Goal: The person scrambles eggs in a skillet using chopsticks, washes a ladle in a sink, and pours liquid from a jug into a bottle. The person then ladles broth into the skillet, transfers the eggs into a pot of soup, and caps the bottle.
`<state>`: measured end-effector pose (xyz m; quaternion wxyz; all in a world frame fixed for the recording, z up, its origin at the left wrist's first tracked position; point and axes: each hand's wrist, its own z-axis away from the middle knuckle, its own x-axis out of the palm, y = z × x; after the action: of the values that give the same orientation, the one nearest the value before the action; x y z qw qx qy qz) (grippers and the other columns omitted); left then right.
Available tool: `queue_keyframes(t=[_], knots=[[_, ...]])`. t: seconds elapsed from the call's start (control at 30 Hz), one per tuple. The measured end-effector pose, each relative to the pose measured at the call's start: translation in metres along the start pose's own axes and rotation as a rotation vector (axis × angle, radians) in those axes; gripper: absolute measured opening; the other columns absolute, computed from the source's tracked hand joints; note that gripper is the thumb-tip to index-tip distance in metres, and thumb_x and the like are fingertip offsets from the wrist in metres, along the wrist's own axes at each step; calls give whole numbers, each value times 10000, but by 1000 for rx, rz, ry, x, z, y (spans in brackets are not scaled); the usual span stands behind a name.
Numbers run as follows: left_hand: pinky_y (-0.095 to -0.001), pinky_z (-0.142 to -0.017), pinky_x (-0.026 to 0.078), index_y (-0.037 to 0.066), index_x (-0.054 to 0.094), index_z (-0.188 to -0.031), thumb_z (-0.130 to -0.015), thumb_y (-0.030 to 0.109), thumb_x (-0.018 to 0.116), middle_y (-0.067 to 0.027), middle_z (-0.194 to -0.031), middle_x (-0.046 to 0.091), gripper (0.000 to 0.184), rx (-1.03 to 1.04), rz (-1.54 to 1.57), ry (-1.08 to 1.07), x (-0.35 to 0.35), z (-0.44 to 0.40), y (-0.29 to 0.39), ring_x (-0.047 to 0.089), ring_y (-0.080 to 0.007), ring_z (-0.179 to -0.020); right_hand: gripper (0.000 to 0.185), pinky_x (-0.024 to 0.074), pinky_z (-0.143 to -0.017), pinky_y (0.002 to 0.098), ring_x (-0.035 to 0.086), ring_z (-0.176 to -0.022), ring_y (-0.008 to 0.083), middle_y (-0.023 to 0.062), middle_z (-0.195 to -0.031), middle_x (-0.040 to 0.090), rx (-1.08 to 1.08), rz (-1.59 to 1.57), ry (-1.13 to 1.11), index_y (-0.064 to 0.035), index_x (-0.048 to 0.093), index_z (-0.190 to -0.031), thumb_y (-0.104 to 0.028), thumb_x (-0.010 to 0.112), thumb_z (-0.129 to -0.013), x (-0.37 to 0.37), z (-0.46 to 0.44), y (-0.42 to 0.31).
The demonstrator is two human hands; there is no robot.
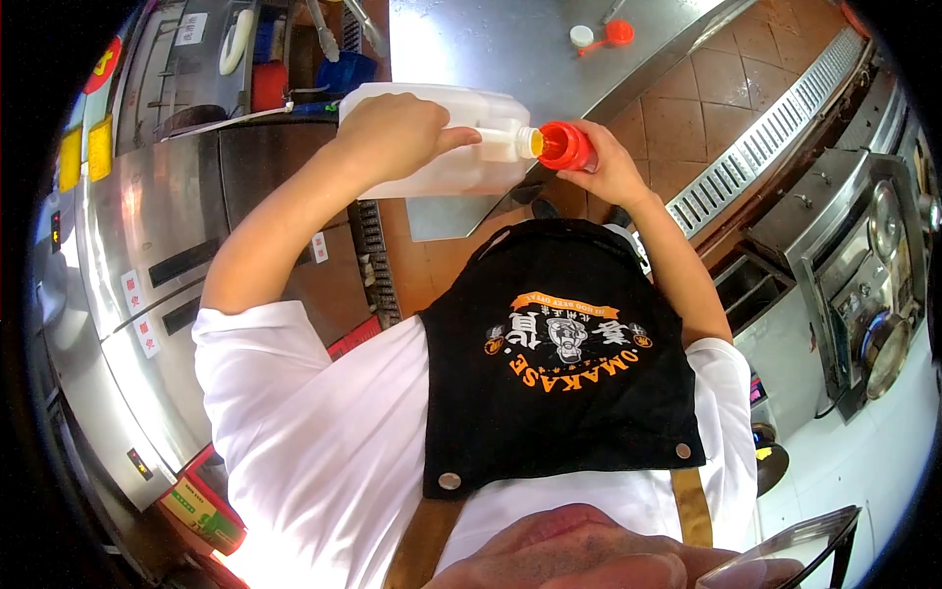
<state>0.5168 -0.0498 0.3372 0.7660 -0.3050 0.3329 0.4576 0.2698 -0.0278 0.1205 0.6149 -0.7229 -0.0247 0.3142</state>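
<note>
Grips the jug (491, 106) with the left hand (404, 130), fingers closed over its side, thumb extended; clasps the red bottle (567, 146) with the right hand (612, 169), fingers curled around it. Holds the jug sideways, mouth at the bottle's opening, near the table (471, 39) bearing white (581, 37) and red caps (619, 33).

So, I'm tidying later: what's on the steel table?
A white cap, a red cap beside it and something thin I can't make out. The plastic jug hides the part of the steel table beneath it.

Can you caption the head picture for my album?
Left hand tips large translucent plastic jug toward red plastic bottle in right hand.
</note>
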Motion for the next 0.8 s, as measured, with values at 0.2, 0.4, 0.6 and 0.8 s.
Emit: queue_keyframes(t=[0.2,0.4,0.6,0.8], knots=[[-415,-662,516,68,704,-763,-918,571,403,-148,-725,665,606,2,-1,6,2,0,-1,657,-295,-696,716,439,-955,379,530,-1130,320,160,-1221,530,-7,0,8,-61,451,-1268,-200,816,-669,3,0,5],[-416,-667,516,69,706,-756,-916,572,405,-146,-719,664,608,0,7,11,2,0,-1,657,-295,-697,719,441,-952,378,535,-1124,318,156,-1215,534,5,1,14,-67,453,-1267,-197,819,-663,5,0,7],[-421,-666,515,64,703,-739,-916,574,407,-147,-718,662,615,-2,12,11,1,0,-1,655,-299,-693,711,441,-950,375,536,-1119,317,156,-1209,537,-22,-18,17,-64,457,-1262,-189,819,-663,5,-1,5],[-421,-676,512,51,698,-734,-917,568,409,-155,-718,659,620,-7,24,26,3,3,-8,651,-310,-696,707,437,-954,371,538,-1121,304,147,-1208,542,-21,-35,23,-64,458,-1262,-190,818,-666,7,-5,2]])
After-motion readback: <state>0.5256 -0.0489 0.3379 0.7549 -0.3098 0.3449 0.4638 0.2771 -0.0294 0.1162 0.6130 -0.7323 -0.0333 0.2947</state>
